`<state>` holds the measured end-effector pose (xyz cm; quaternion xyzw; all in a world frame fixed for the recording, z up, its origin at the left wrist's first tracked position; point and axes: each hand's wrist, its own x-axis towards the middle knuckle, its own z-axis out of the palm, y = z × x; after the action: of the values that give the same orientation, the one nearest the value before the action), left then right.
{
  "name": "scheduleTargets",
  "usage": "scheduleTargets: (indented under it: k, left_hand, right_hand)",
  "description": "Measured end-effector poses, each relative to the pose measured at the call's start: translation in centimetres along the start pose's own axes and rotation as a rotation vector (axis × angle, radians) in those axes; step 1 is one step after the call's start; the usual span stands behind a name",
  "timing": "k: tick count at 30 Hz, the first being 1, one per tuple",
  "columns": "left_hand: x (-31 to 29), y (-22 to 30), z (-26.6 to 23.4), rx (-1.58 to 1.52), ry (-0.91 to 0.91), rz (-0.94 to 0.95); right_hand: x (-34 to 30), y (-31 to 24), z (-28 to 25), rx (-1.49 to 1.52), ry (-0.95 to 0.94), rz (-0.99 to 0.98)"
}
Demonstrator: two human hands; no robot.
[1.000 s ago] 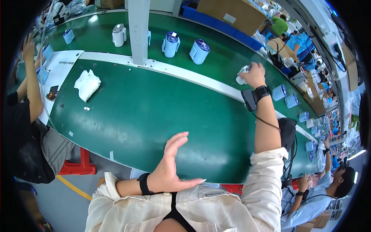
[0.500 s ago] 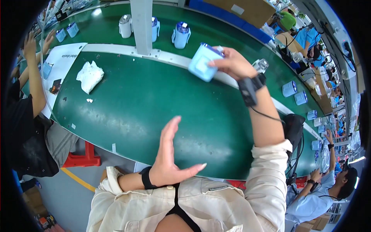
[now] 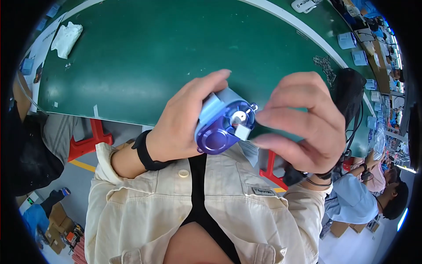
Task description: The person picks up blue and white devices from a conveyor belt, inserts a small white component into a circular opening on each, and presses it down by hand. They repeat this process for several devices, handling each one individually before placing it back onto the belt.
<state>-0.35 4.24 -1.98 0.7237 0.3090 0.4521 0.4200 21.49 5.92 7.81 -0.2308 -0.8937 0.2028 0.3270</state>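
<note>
My left hand (image 3: 173,116) is wrapped round a light blue plastic device (image 3: 214,138) with a shiny purple-blue top, held in front of my chest over the table's near edge. The top faces me and shows a round ring and a round silvery opening. A small white tab (image 3: 242,132) sticks up beside that opening. Just right of the device is my right hand (image 3: 312,121), its fingers curved and its thumb apart from them. The fingertips are close to the device's edge, and I see nothing between them. The device's underside is hidden.
On the green table (image 3: 145,57) lie a crumpled white piece (image 3: 67,39) at far left, small metal bits (image 3: 324,68) and a black case (image 3: 349,94) at right. Similar blue devices (image 3: 347,40) stand beyond the pale rail. A co-worker in a light blue shirt (image 3: 356,198) is at right.
The device has come from the far rail to my chest and passed from my right hand to my left. My right hand has let go and is beside it. The view has tilted lower.
</note>
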Motion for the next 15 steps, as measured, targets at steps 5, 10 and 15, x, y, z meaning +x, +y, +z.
scheduleTargets:
  k: [5,10,15]
  left_hand:
    - [-0.2,-0.5,0.7,0.221,0.082,0.222]
    - [-0.4,-0.3,0.8,0.208,0.102,0.207]
    - [-0.1,-0.4,0.7,0.195,0.108,0.220]
  right_hand:
    - [-1.3,-0.2,0.8,-0.143,0.038,-0.131]
    - [-1.6,0.0,1.9,-0.125,0.055,-0.094]
    - [-1.3,-0.2,2.2,-0.017,0.060,-0.014]
